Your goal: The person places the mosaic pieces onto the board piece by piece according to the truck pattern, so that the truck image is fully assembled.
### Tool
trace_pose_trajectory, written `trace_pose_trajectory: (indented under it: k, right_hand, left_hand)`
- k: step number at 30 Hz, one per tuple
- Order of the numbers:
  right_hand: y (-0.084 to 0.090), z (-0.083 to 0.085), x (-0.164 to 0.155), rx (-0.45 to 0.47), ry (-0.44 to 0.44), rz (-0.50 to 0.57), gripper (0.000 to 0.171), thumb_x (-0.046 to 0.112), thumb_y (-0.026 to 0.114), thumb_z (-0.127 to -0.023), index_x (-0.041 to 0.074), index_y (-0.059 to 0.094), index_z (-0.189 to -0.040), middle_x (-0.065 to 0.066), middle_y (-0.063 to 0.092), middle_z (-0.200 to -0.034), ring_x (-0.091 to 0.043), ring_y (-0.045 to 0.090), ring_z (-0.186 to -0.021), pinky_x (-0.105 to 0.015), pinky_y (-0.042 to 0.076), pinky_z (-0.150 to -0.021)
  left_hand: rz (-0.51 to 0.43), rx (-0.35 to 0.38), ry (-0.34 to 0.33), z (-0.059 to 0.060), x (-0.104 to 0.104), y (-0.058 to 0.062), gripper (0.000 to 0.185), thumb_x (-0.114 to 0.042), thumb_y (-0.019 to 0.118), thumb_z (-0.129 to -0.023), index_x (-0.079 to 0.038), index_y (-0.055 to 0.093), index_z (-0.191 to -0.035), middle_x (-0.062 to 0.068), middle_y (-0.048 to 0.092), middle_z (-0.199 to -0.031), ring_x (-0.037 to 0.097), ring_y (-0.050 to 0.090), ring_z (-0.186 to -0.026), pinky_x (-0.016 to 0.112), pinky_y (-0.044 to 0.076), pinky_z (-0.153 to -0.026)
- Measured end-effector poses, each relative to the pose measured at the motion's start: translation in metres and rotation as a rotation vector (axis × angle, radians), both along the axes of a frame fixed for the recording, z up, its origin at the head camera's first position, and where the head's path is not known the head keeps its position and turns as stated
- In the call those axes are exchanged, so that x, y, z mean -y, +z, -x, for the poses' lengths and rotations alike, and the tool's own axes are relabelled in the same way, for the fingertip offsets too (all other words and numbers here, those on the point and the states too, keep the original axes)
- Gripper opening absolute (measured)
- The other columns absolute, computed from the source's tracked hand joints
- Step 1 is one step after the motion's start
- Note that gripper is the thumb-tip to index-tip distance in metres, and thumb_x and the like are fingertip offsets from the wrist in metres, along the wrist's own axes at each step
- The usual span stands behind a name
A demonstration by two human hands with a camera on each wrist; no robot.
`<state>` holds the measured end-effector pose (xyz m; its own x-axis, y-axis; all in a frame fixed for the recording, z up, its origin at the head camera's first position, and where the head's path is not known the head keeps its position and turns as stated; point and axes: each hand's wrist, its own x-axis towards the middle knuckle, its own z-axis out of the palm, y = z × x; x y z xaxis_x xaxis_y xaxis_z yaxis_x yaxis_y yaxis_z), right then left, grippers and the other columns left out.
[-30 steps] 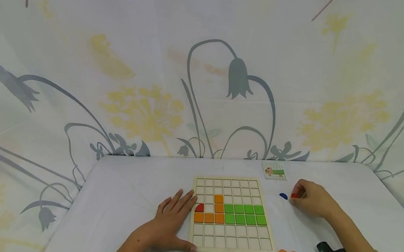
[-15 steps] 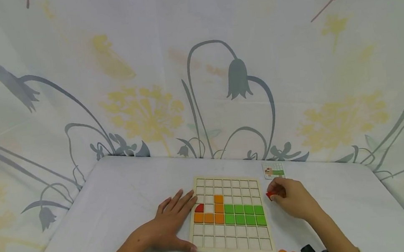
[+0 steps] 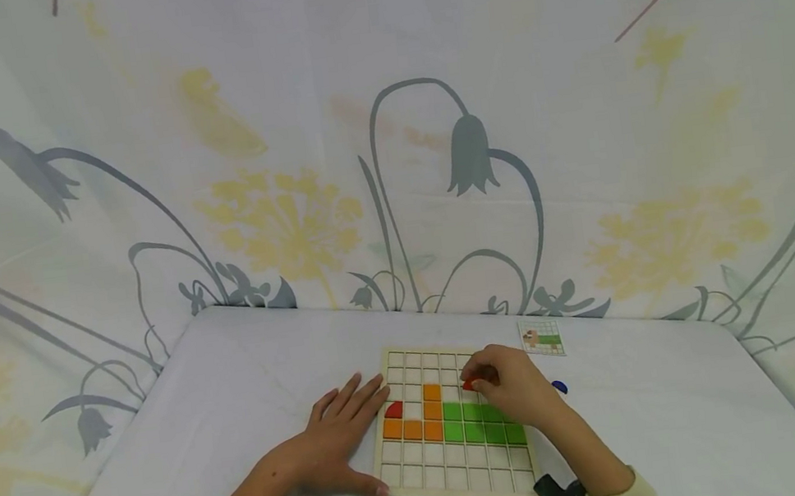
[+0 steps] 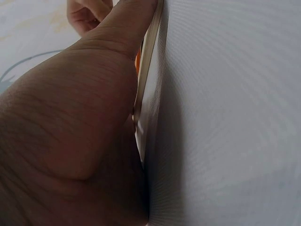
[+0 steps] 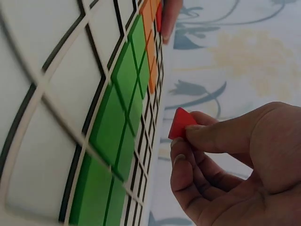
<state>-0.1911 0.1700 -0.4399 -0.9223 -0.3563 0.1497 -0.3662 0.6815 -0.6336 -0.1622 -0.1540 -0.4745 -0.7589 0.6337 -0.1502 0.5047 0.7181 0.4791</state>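
A wooden grid board [image 3: 465,494] lies on the white table, holding a block of green square tiles [image 3: 474,434], several orange square tiles [image 3: 432,411] and a red rounded piece [image 3: 393,411]. My left hand [image 3: 336,446] rests flat with fingers spread at the board's left edge; the thumb reaches its lower left corner. Above the upper right part of the grid is my right hand [image 3: 515,387]. Its thumb and fingertips pinch a second red piece [image 5: 180,123] with one rounded side, seen held off the grid in the right wrist view.
Right of the board lies a blue half-round piece [image 3: 559,387], partly behind the right hand. A small picture card [image 3: 543,338] lies near the table's back edge. A flower-patterned cloth [image 3: 386,158] hangs behind the table. The right forearm crosses the board's right edge.
My right hand has carried the red piece leftward from beside the blue piece to over the board. The right forearm now hides the two orange discs. The left hand has stayed in place.
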Motion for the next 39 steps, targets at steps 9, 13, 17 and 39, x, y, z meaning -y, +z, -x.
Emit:
trace_pose_trajectory:
  k: [9,13,17,39]
  right_hand:
    - [-0.006,0.008,0.037,-0.011,0.051,0.042,0.013,-0.004,0.072,-0.096,0.006,0.079,-0.100,-0.006,0.072,-0.098,-0.012,0.063,-0.082,-0.028,0.056,-0.075]
    - [-0.008,0.012,0.051,-0.009,0.074,0.052,0.014,-0.005,0.071,-0.096,0.006,0.077,-0.101,-0.001,0.074,-0.095,-0.012,0.063,-0.078,-0.027,0.055,-0.072]
    - [-0.009,0.016,0.062,0.000,0.087,0.062,0.014,-0.005,0.070,-0.096,0.007,0.077,-0.097,0.000,0.073,-0.091,-0.013,0.060,-0.075,-0.027,0.053,-0.065]
    - [-0.023,0.019,0.071,0.009,0.084,0.015,0.018,-0.003,0.072,-0.096,0.008,0.086,-0.093,0.000,0.068,-0.097,-0.010,0.056,-0.078,-0.026,0.052,-0.069]
  left_hand:
    - [0.004,-0.005,-0.003,0.000,0.001,0.000,0.130,-0.081,0.077,-0.076,-0.019,0.015,-0.172,0.001,0.003,-0.180,0.033,-0.007,-0.165,0.066,0.004,-0.127]
    - [-0.001,-0.007,-0.010,-0.001,0.002,0.000,0.130,-0.081,0.076,-0.077,-0.018,0.015,-0.172,0.001,0.003,-0.180,0.032,-0.007,-0.165,0.065,0.005,-0.127]
    - [-0.018,-0.009,-0.024,0.000,0.001,0.003,0.129,-0.080,0.076,-0.078,-0.016,0.016,-0.172,0.004,0.005,-0.180,0.035,-0.006,-0.165,0.067,0.006,-0.126]
    - [0.004,-0.006,-0.022,0.000,-0.001,0.003,0.128,-0.079,0.077,-0.078,-0.016,0.017,-0.172,0.004,0.005,-0.180,0.035,-0.005,-0.165,0.067,0.006,-0.126]
